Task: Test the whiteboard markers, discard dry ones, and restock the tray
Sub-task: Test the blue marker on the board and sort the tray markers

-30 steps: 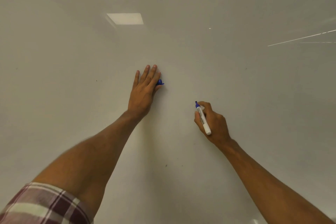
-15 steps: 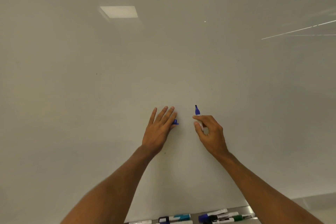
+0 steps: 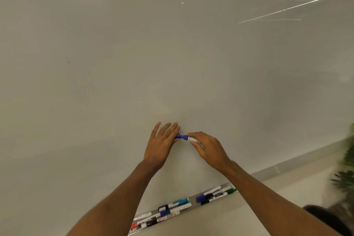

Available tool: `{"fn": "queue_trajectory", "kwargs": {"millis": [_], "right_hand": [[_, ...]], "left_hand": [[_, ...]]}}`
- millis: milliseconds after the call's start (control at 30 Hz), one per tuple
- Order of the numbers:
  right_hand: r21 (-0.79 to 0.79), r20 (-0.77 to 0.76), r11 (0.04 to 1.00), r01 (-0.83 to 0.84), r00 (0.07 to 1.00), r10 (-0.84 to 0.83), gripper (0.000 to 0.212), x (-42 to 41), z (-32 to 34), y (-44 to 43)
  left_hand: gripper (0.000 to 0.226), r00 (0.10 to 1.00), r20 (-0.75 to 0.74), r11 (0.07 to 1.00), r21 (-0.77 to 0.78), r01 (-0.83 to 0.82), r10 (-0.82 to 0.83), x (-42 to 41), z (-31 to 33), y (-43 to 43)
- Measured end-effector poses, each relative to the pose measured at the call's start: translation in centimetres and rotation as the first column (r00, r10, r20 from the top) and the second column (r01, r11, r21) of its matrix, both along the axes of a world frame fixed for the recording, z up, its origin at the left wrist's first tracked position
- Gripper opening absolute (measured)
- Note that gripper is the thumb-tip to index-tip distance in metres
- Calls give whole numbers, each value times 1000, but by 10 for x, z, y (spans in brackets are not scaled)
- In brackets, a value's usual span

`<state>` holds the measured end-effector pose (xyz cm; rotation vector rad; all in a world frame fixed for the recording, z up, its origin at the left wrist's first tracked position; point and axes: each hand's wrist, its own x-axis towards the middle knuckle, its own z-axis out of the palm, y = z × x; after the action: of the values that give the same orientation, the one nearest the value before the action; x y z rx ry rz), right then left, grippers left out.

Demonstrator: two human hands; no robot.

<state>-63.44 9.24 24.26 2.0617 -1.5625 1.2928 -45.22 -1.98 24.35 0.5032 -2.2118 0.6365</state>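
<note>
While left hand [image 3: 161, 147] pinches blue cap [image 3: 178, 136], right hand [image 3: 208, 149] grips marker [image 3: 192, 139] (well above tray edge [image 3: 193, 209]).

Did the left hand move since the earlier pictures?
Yes. The left hand went down and right from the dark speck on the whiteboard, nearer the tray.

One white marker [image 3: 170, 214] lying in the tray [image 3: 192, 210] carries red print that seems to read "MARKER", while the labels on the other markers [image 3: 210, 195] there are too small and blurred to read.
</note>
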Motion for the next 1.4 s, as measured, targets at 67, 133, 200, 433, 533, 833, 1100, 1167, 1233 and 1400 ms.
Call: {"fn": "queue_trajectory", "kwargs": {"millis": [67,133,200,433,533,833,1100,1167,1233,1400], "right_hand": [[9,-12,1000,29,1000,-29,29,1,-1,6],[34,-35,999,40,999,-39,29,3,-3,14],[62,-39,997,50,998,-48,28,3,-6,21],[194,89,966,169,978,-189,20,-4,-36,56],[213,164,952,220,953,-257,20,-12,-49,74],[346,230,913,214,925,-304,17,-71,-60,130],[493,-106,721,487,856,-506,28,-169,-103,183],[518,-184,637,571,802,-568,30,-191,-118,202],[538,-243,568,623,759,-604,30,-213,-134,220],[551,-336,438,710,670,-662,40,-265,-167,262]], "left_hand": [[41,998,42,998,-34,48,-47,-2,-5,2],[44,995,72,997,-31,71,-69,-5,-10,7],[39,992,60,994,26,109,-110,-8,-15,16],[12,969,93,936,294,194,-229,-39,-30,53],[22,955,164,929,322,184,-246,-58,-37,67],[34,918,211,910,322,259,-336,-132,-68,100],[24,912,124,824,489,286,-390,-231,-122,168],[19,915,145,813,525,251,-376,-259,-135,186],[9,910,179,782,589,205,-373,-285,-146,205],[35,877,269,763,627,154,-398,-346,-170,240]]}}
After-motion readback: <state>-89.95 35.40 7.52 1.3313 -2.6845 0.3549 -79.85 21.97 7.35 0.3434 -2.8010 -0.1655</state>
